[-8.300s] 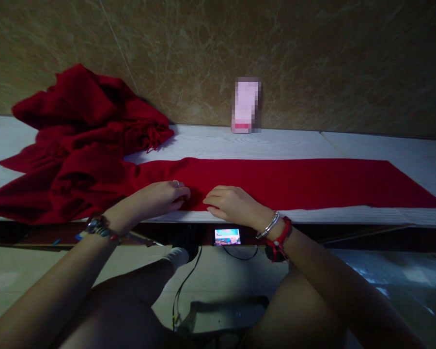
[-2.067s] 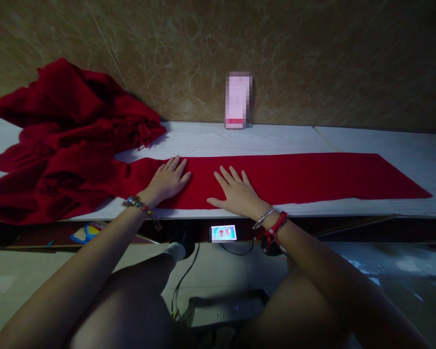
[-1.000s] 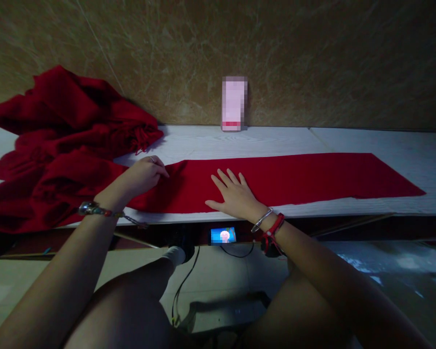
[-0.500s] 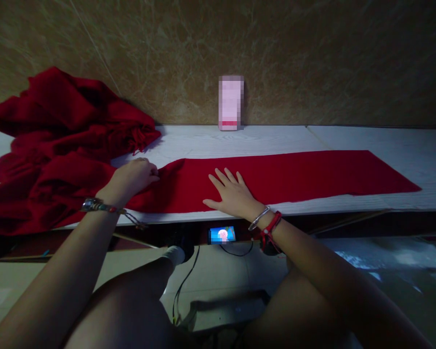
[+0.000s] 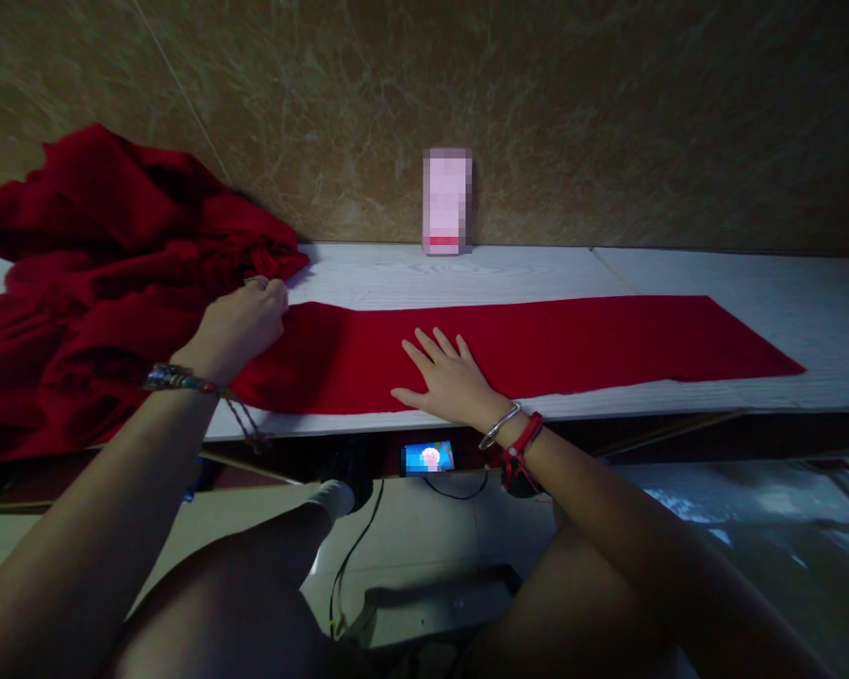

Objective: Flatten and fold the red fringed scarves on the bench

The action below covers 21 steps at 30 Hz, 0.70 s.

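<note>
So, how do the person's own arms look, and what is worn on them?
No sleeves show. The left arm has a beaded bracelet with loose cords, and a thin finger ring. The right arm has a silver bangle and a red band; a dark item by it is unclear.

Right hand (image 5: 447, 382) flat (fingers (image 5: 416, 355) splayed)

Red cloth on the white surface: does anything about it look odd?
Only its unevenness: the red cloth lies flat under the right hand but bunches into a crumpled heap by the left hand. No spill shows.
</note>
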Each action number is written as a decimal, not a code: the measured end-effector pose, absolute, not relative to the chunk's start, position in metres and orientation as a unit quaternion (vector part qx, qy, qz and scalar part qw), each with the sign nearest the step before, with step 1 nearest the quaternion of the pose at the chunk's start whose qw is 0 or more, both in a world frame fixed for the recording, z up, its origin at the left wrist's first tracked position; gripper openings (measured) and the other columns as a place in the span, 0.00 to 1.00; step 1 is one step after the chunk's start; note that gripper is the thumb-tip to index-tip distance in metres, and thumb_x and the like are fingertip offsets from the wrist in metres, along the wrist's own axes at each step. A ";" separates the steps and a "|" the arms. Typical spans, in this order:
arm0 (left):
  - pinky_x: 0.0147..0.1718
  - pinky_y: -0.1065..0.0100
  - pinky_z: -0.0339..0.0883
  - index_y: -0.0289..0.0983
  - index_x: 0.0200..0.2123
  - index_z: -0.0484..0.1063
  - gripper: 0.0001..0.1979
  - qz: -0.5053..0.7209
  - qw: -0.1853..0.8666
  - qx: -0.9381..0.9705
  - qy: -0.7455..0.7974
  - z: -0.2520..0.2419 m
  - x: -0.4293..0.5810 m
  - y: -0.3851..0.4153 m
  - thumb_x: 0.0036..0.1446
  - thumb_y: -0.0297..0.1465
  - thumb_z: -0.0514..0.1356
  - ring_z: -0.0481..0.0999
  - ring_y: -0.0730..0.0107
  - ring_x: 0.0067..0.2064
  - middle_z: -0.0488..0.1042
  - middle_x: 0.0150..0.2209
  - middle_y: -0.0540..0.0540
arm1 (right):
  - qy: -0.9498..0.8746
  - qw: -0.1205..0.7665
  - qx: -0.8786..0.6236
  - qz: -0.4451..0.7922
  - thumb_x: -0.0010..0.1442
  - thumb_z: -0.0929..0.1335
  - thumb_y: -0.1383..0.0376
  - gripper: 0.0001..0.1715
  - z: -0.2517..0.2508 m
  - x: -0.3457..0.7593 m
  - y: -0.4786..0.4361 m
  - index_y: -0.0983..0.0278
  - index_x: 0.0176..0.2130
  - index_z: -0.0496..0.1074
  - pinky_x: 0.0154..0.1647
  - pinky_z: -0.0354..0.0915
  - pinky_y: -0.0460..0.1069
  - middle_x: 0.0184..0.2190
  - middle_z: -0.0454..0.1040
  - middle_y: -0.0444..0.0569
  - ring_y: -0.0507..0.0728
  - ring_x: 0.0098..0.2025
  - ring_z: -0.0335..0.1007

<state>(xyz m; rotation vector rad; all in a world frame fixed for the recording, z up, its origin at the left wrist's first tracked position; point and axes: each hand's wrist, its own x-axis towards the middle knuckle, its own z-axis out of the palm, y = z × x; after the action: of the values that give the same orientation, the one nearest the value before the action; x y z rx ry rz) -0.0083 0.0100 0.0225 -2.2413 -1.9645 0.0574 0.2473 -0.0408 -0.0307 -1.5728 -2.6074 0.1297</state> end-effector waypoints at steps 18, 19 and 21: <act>0.37 0.76 0.63 0.33 0.44 0.71 0.14 0.058 -0.039 -0.730 -0.680 0.025 -0.028 0.034 0.55 0.30 0.53 0.73 0.72 0.37 0.77 0.41 0.46 | -0.855 0.043 -0.516 0.042 0.59 0.57 0.41 0.45 -0.030 0.247 -0.041 0.64 0.65 0.53 0.64 0.41 0.66 0.67 0.47 0.54 0.67 0.68 0.39; 0.37 0.76 0.63 0.34 0.43 0.72 0.14 0.066 -0.042 -0.735 -0.674 0.024 -0.028 0.033 0.55 0.30 0.54 0.73 0.72 0.36 0.78 0.40 0.48 | -0.855 0.041 -0.516 0.044 0.59 0.57 0.41 0.45 -0.030 0.247 -0.041 0.64 0.65 0.53 0.64 0.41 0.66 0.67 0.47 0.54 0.67 0.68 0.39; 0.36 0.75 0.63 0.36 0.41 0.74 0.14 0.081 -0.026 -0.738 -0.669 0.021 -0.027 0.033 0.54 0.29 0.53 0.73 0.71 0.35 0.78 0.38 0.50 | -0.854 0.040 -0.517 0.046 0.59 0.57 0.41 0.44 -0.029 0.247 -0.041 0.64 0.65 0.53 0.64 0.41 0.66 0.67 0.47 0.54 0.67 0.68 0.39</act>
<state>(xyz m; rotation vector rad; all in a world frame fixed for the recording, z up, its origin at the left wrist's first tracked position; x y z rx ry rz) -0.0272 0.0327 0.0207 -2.3589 -2.1368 0.2594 0.2467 -0.0415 -0.0286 -1.5858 -2.6160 0.1415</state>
